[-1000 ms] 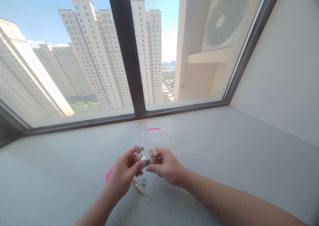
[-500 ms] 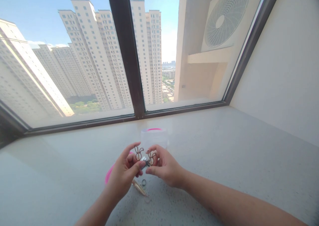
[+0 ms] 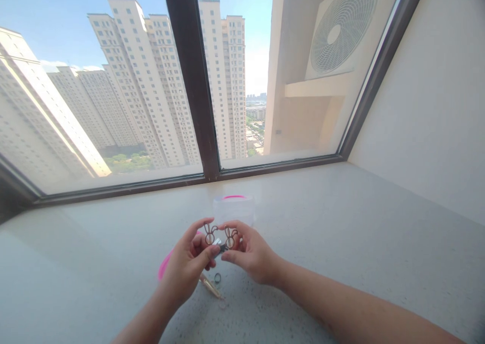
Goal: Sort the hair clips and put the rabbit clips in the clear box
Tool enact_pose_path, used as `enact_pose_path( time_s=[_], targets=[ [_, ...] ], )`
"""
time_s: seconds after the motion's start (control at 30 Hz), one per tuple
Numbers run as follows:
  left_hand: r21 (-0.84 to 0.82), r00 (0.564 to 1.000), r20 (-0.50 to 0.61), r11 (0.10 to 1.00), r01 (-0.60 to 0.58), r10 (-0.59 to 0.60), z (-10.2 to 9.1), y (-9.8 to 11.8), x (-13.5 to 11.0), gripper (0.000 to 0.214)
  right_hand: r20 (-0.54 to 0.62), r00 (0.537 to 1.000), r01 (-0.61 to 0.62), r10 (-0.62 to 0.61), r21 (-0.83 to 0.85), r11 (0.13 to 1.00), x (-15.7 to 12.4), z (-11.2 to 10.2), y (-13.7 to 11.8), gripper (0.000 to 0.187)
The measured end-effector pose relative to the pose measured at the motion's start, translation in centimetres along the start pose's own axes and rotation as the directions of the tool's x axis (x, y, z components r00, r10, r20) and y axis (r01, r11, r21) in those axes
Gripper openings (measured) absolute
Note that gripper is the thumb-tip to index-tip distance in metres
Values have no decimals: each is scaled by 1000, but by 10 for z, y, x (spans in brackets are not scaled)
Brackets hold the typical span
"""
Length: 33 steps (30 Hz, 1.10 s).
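Since the last frame, the rabbit-shaped handles of the small scissors [image 3: 217, 242] have drawn closer and now sit level, side by side, above the speckled stone surface [image 3: 359, 243]. My left grip [image 3: 185, 265] is closed on one handle between thumb and fingers, and my right grip [image 3: 252, 253] is closed on the other. Just behind them stands a clear plastic box [image 3: 233, 212] with a pink rim. Below the grips, a gold-coloured tube [image 3: 209, 286] and a small dark ring [image 3: 217, 278] lie close together on the surface. A pink curved edge [image 3: 162, 265] shows just past my left grip. Through the window [image 3: 235, 81], tower blocks [image 3: 132, 81] rise beside an air-conditioner unit [image 3: 335, 31].
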<state>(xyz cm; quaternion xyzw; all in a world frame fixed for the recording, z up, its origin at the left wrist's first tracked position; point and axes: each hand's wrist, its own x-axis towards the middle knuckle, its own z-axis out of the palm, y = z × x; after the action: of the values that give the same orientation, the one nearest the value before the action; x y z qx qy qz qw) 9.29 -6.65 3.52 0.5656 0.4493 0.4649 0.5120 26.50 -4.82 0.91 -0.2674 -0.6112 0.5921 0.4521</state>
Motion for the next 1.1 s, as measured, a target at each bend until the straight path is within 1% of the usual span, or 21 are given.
enact_pose_path(
  time_s=[0.1, 0.33, 0.5, 0.7, 0.97, 1.1],
  targets=[
    [-8, 1000, -9, 1000, 3, -3, 0, 2, 0, 55, -1, 1000, 10, -10, 6, 1000, -1, 1, 3, 48],
    [2, 1000, -19, 1000, 11, -11, 1, 3, -1, 54, -45, 999, 14, -16, -41, 999, -2, 2, 2, 48],
    [9, 1000, -3, 1000, 3, -3, 0, 1, -2, 54, -44, 999, 4, -5, -37, 999, -2, 2, 1, 48],
    [-12, 999, -35, 1000, -1, 1, 2, 3, -1, 54, -60, 998, 0, -5, -84, 996, -3, 3, 0, 49],
    [-8, 999, -37, 1000, -14, 14, 2, 4, -2, 53, -71, 997, -7, -2, -125, 992, -4, 2, -1, 50],
    [-8, 999, -39, 1000, -3, 3, 3, 5, -2, 54, -75, 997, -9, -1, -134, 991, -3, 3, -3, 51]
  ],
)
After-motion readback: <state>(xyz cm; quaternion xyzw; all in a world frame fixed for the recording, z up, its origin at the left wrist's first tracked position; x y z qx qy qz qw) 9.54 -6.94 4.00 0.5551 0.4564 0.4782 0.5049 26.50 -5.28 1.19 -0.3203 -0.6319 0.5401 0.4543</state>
